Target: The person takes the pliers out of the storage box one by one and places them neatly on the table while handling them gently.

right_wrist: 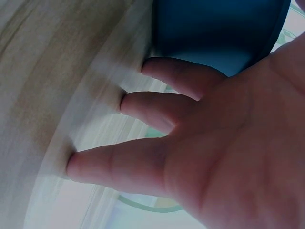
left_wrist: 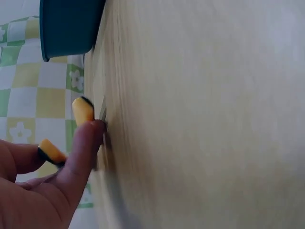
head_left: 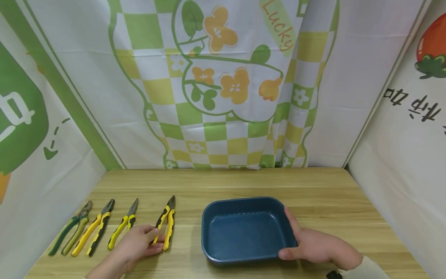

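My left hand (head_left: 139, 242) pinches one handle of yellow-and-black pliers (head_left: 169, 226), thumb on top and fingers beneath. Their dark jaws point to the back of the table, and the handles are spread apart. In the left wrist view, the yellow end of a handle (left_wrist: 83, 110) shows beside a finger. A dark blue rectangular dish (head_left: 244, 238) stands to the right with nothing in it. At its right side rests my right hand (head_left: 313, 245), thumb by the near corner and forefinger along the wall. The other fingers (right_wrist: 119, 162) stretch straight down to the tabletop.
Left of my left hand, needle-nose pliers (head_left: 117, 233), yellow-and-black pliers (head_left: 98, 228) and green-handled pliers (head_left: 67, 233) lie in a row on the wooden table (head_left: 223, 182). A patterned cloth (head_left: 223, 135) hangs along the back edge, with printed cloth walls at both sides.
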Demonstrator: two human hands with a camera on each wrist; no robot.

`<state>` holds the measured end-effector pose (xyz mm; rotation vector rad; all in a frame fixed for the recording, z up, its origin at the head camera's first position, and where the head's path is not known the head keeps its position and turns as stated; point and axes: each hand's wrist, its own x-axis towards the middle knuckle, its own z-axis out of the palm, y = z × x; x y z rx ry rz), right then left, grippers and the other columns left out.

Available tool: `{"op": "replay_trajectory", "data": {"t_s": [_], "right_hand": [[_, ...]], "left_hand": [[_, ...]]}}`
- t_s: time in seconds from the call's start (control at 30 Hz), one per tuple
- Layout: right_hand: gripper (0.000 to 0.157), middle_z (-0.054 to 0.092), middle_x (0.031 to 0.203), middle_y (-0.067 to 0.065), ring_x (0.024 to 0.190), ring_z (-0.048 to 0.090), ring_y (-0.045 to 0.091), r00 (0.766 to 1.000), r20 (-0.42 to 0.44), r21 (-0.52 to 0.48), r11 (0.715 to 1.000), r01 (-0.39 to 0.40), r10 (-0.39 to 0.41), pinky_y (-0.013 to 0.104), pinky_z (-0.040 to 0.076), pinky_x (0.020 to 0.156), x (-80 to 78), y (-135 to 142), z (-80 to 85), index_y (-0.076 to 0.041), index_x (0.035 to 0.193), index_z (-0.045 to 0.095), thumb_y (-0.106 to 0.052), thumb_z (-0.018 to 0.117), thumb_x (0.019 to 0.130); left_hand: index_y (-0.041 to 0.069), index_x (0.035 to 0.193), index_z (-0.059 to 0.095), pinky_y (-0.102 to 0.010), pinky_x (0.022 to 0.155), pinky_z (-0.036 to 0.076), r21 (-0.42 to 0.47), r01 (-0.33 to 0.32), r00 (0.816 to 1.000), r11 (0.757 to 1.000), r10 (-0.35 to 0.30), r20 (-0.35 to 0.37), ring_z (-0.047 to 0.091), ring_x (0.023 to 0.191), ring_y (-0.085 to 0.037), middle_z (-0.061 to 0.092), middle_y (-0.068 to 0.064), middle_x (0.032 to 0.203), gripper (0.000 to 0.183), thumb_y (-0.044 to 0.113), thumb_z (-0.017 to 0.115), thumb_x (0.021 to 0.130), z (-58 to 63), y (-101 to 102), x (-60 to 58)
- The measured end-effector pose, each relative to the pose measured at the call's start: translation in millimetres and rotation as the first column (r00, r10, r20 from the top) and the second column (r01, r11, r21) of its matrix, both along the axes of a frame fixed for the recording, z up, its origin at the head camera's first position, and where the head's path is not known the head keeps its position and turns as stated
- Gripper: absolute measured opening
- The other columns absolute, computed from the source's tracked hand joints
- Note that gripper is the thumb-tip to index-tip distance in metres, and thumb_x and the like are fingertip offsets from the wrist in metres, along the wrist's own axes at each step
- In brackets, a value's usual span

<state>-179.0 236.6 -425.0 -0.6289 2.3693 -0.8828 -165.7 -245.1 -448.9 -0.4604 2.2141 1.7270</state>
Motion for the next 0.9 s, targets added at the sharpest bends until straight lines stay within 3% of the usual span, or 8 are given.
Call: {"op": "replay_trajectory", "data": {"t_s": [0.07, 0.13, 0.27, 0.4, 0.57, 0.67, 0.8, 0.9], "right_hand": [[0.115, 0.065, 0.069, -0.004, 0.072, 0.067, 0.010, 1.000, 0.001, 0.001, 1.000, 0.002, -0.002, 0.034, 0.048, 0.090, 0.1, 0, 0.9, -0.004, 0.151, -0.027, -0.045, 0.065, 0.096], [0.115, 0.065, 0.070, -0.004, 0.074, 0.067, 0.010, 1.000, 0.003, -0.001, 1.000, 0.003, -0.003, 0.034, 0.048, 0.091, 0.0, -1, 0.8, -0.004, 0.151, -0.027, -0.045, 0.065, 0.096], [0.116, 0.066, 0.071, -0.005, 0.075, 0.066, 0.009, 1.000, 0.004, -0.004, 1.000, 0.005, -0.005, 0.035, 0.048, 0.092, -0.5, -1, -0.5, -0.003, 0.151, -0.028, -0.045, 0.065, 0.096], [0.116, 0.066, 0.070, -0.004, 0.075, 0.066, 0.009, 1.000, 0.008, -0.003, 1.000, 0.009, -0.009, 0.034, 0.048, 0.092, -1.0, 0, -0.4, -0.004, 0.151, -0.028, -0.046, 0.065, 0.096], [0.116, 0.065, 0.067, -0.001, 0.069, 0.067, 0.013, 0.999, 0.024, -0.003, 1.000, 0.021, -0.021, 0.032, 0.050, 0.086, -1.8, 1, 0.3, -0.005, 0.151, -0.028, -0.047, 0.064, 0.096], [0.115, 0.065, 0.069, -0.002, 0.071, 0.067, 0.012, 1.000, 0.022, -0.006, 1.000, 0.014, -0.014, 0.033, 0.049, 0.088, -1.9, 1, 0.0, -0.004, 0.151, -0.028, -0.046, 0.064, 0.096], [0.114, 0.065, 0.070, -0.005, 0.076, 0.066, 0.008, 1.000, 0.000, -0.010, 1.000, -0.011, 0.011, 0.033, 0.048, 0.091, -1.5, 1, -0.5, -0.004, 0.151, -0.028, -0.044, 0.064, 0.097], [0.114, 0.065, 0.068, -0.003, 0.072, 0.067, 0.010, 1.000, 0.003, -0.021, 1.000, -0.016, 0.016, 0.031, 0.049, 0.087, -1.1, 1, -0.3, -0.005, 0.150, -0.030, -0.043, 0.064, 0.098]], "left_hand": [[-0.015, 0.119, 0.059, -0.043, 0.077, 0.057, -0.148, 0.064, 0.997, 0.987, -0.068, -0.022, 0.068, 0.089, -0.029, 0.064, -0.021, 0.106, 0.029, 0.009, 0.049, 0.105, 3.7, -2, 0.6], [-0.015, 0.122, 0.059, -0.046, 0.077, 0.056, -0.327, 0.154, 0.984, 0.932, -0.173, -0.029, 0.067, 0.095, -0.033, 0.066, -0.022, 0.109, 0.034, 0.014, 0.054, 0.103, 9.4, -3, 1.3], [-0.018, 0.132, 0.050, -0.057, 0.087, 0.050, -0.647, 0.263, 0.931, 0.716, -0.364, -0.025, 0.058, 0.111, -0.047, 0.062, -0.030, 0.120, 0.055, 0.024, 0.062, 0.100, 19.0, 4, 5.8], [-0.010, 0.137, 0.051, -0.063, 0.093, 0.044, -0.805, 0.219, 0.870, 0.552, -0.484, -0.095, 0.054, 0.116, -0.050, 0.053, -0.034, 0.131, 0.058, 0.025, 0.069, 0.096, 18.1, 22, 15.0], [0.004, 0.136, 0.060, -0.065, 0.099, 0.039, -0.886, 0.219, 0.793, 0.410, -0.603, -0.083, 0.044, 0.123, -0.058, 0.042, -0.037, 0.142, 0.052, 0.030, 0.072, 0.093, 9.0, 44, 16.1], [0.007, 0.121, 0.070, -0.068, 0.097, 0.038, -0.897, 0.244, 0.793, 0.369, -0.608, -0.035, 0.041, 0.122, -0.062, 0.042, -0.036, 0.142, 0.036, 0.026, 0.073, 0.091, 5.3, 51, 13.9], [0.007, 0.089, 0.071, -0.067, 0.093, 0.042, -0.903, 0.231, 0.787, 0.363, -0.615, -0.045, 0.044, 0.117, -0.065, 0.047, -0.037, 0.137, 0.005, 0.005, 0.073, 0.084, 2.5, 51, 13.4], [0.007, 0.079, 0.068, -0.065, 0.091, 0.045, -0.909, 0.208, 0.770, 0.362, -0.633, -0.076, 0.046, 0.115, -0.065, 0.048, -0.038, 0.134, 0.016, -0.009, 0.069, 0.078, 1.0, 46, 13.5]]}}
